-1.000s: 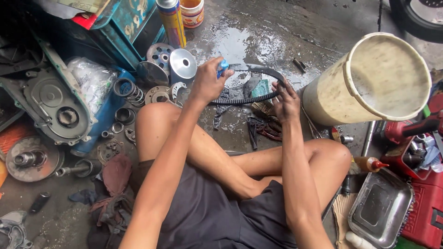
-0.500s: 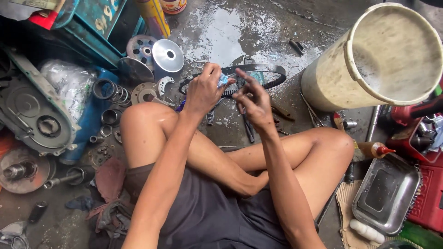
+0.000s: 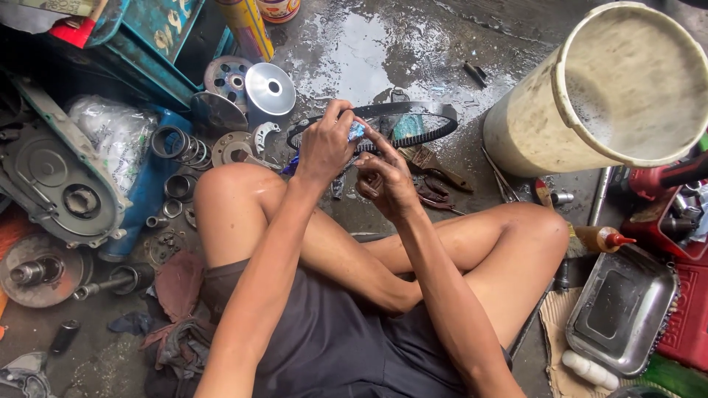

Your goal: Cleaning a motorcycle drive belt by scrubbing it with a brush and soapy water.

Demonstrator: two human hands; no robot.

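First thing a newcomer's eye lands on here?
Centre frame: the left hand and right hand meet over a small blue object, just in front of a black drive belt lying on the wet concrete floor. Top right, a big grimy white bucket lies tipped on its side. Left of the hands, a shiny metal pulley disc stands out among scattered engine parts.

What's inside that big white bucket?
The big white bucket lies tipped, its mouth facing the camera. Inside, only dirty, stained walls show, with a foamy grey smear on the left side. No object is visible in it. The rim hides part of the inner wall.
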